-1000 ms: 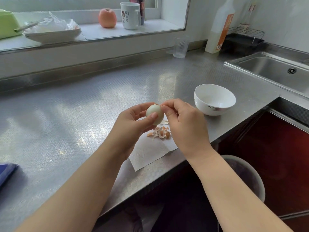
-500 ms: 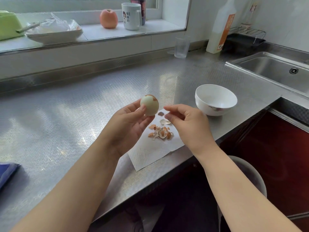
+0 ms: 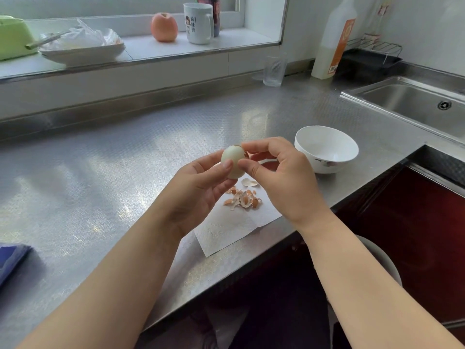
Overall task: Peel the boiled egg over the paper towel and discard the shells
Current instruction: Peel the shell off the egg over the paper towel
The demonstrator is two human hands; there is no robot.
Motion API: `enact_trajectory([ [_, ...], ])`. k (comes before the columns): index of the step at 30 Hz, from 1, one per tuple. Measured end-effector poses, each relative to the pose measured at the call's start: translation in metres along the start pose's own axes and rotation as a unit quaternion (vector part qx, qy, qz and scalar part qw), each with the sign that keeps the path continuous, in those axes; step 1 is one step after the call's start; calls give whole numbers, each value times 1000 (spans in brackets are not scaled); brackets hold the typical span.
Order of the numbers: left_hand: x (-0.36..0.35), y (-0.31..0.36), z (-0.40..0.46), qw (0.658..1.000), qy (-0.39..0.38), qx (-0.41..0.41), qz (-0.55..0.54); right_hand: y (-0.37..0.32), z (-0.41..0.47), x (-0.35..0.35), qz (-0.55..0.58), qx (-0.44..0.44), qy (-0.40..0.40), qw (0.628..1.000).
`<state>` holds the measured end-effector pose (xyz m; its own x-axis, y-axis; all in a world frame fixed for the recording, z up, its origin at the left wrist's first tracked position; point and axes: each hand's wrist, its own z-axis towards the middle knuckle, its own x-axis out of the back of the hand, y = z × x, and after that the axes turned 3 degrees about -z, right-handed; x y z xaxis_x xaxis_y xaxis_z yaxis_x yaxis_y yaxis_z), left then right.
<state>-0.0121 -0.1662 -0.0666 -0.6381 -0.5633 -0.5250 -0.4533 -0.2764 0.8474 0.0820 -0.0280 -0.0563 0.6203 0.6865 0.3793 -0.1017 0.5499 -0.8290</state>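
My left hand (image 3: 201,190) holds a mostly peeled boiled egg (image 3: 232,162) above the counter, thumb on its front. A small patch of brown shell remains at the egg's top right. My right hand (image 3: 281,182) pinches that patch with thumb and forefinger. Below the hands a white paper towel (image 3: 226,230) lies at the counter's front edge, carrying a pile of brown shell pieces (image 3: 242,199).
A white bowl (image 3: 326,148) stands right of the hands. The sink (image 3: 422,104) is at far right, a glass (image 3: 273,71) and a bottle (image 3: 332,39) at the back. A round bin (image 3: 382,260) sits below the counter edge. A blue cloth (image 3: 10,258) lies at left.
My right hand dropped a shell piece onto the towel and has come back to the egg. The left hand turned the egg, showing the remaining shell patch at its top.
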Motion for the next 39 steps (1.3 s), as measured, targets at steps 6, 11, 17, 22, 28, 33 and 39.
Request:
enact_trajectory([
  [6, -6, -1, -3, 999, 31, -15, 20, -2, -4, -3, 14, -3, -11, 1000],
  [11, -8, -1, -7, 998, 33, -22, 40, -1, -4, -3, -30, 22, -9, 999],
  [17, -8, -2, -7, 996, 44, -27, 72, 1, -1, -2, -42, 26, -1, 999],
  [22, -7, -2, -5, 996, 48, -29, 67, 2, -1, -7, -42, 25, 26, 998],
  [28, -6, -3, -5, 997, 58, -24, 54, 3, -1, -11, -3, 4, 49, 999],
  [33, -6, 1, -6, 998, 63, -25, 11, 2, -1, -8, 154, -56, 69, 984],
  [39, -2, 2, -3, 997, 65, -22, -26, 19, -5, 0, 19, -94, 12, 995],
])
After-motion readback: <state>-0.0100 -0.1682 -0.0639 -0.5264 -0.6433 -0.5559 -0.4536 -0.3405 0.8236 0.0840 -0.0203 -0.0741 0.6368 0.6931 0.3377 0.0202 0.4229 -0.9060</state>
